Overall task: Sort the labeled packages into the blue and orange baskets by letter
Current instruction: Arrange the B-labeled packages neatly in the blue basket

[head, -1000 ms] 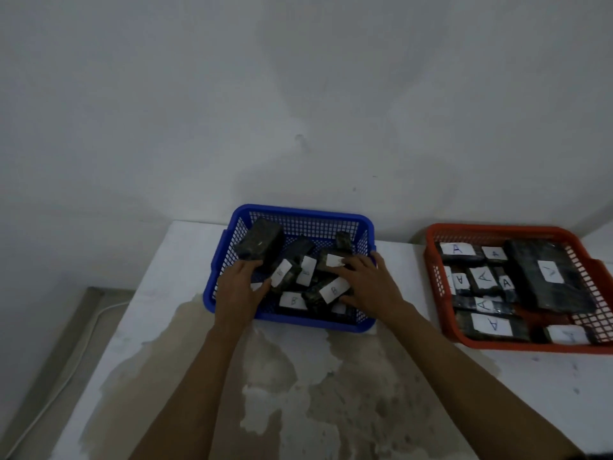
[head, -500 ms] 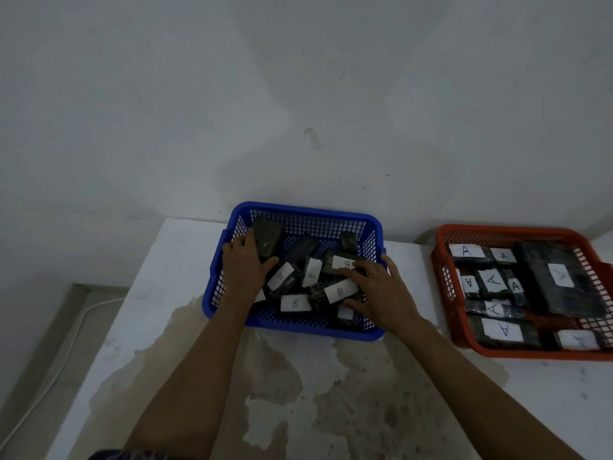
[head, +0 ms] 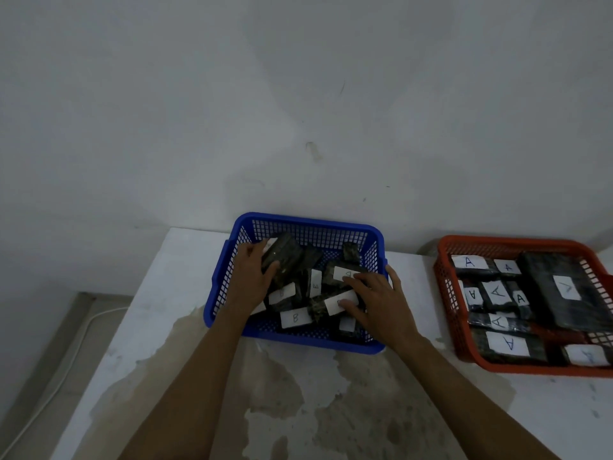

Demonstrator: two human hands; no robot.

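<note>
Both hands inside the blue basket (head: 308,224) on the worktop (head: 172,293).

Left hand (head: 253,278): fingers (head: 247,252) curled over the far upper edge of a dark package (head: 282,257), thumb pressed against its near side. Package gripped, tilted, raised at one end above the pile. Long axis ran away from the palm toward the far right wall of the basket. White label (head: 271,242) partly visible just beyond the fingertips; letter not legible.

Right hand (head: 374,300): fingers (head: 356,280) extended flat, resting on two labeled packages. Nothing grasped. One label (head: 343,272) lay directly under the upper fingertips; a second label (head: 335,303) lay under the lower fingertips, extending to their left. Letters on both partly covered.

Between the two hands, clear of either set of fingers: a package marked B (head: 295,317), flat, near the front wall of the basket.

Judged: coming move depended on the gripped package, already in the left hand and lying along the line of the fingers, so lowering it flat onto the pile required only a wrist rotation. Left hand nearer by contact; right hand placed to steady the pile.

Orange basket (head: 444,293) well apart, to the right of the right-hand fingers, holding packages marked A (head: 497,292). Sorting judged close to complete.
</note>
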